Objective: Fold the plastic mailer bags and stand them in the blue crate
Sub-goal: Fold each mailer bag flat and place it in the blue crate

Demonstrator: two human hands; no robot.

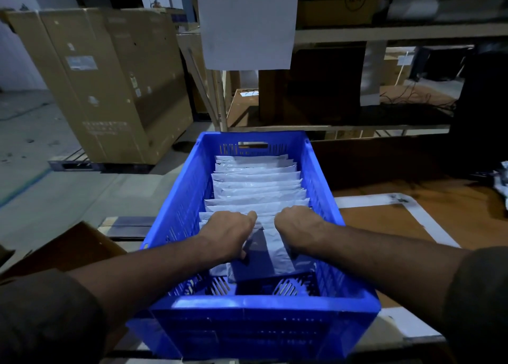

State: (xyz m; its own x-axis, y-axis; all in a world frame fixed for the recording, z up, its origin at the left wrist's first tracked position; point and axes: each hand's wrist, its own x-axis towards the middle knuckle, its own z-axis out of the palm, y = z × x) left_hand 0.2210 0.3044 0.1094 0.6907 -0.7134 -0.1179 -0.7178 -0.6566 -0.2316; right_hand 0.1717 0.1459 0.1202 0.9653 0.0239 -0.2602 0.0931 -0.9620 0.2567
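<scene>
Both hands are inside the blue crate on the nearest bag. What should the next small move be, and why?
Probably tip the nearest folded grey plastic mailer bag upright against the standing row: it leans back while the left hand and right hand hold its top edge in the blue plastic crate.

Two bare forearms, each ending in a bare hand: left hand (229, 230), right hand (298, 224). Dark, greyish-brown long sleeves, pushed up toward the elbows: left sleeve (46, 317), right sleeve (478, 303). Soft, loose cloth, bunched at the cuffs. Wrists and fingers unadorned.
</scene>
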